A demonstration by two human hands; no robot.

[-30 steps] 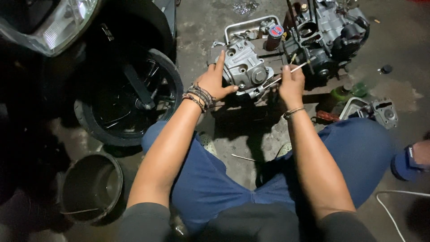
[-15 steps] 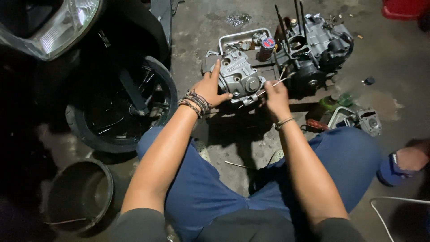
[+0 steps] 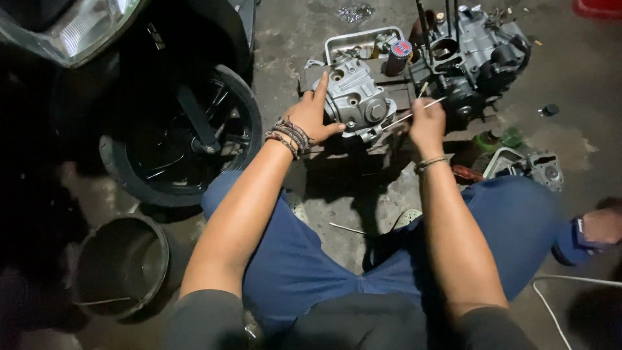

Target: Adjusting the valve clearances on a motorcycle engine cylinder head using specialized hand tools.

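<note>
The left hand [image 3: 310, 116] lies flat and open on the grey engine cover [image 3: 353, 97], on the floor beside the engine block [image 3: 476, 55]. The right hand [image 3: 426, 123] has its fingers closed on a thin rod [image 3: 405, 116]. Best to brace the cover firmly and guide the rod straight, without forcing.

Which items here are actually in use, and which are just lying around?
In use:
left hand steadying the grey metal engine cylinder head
right hand holding thin white sticks

Lying about:
dark round bucket
black scooter wheel
metal tray
dark engine block
</note>
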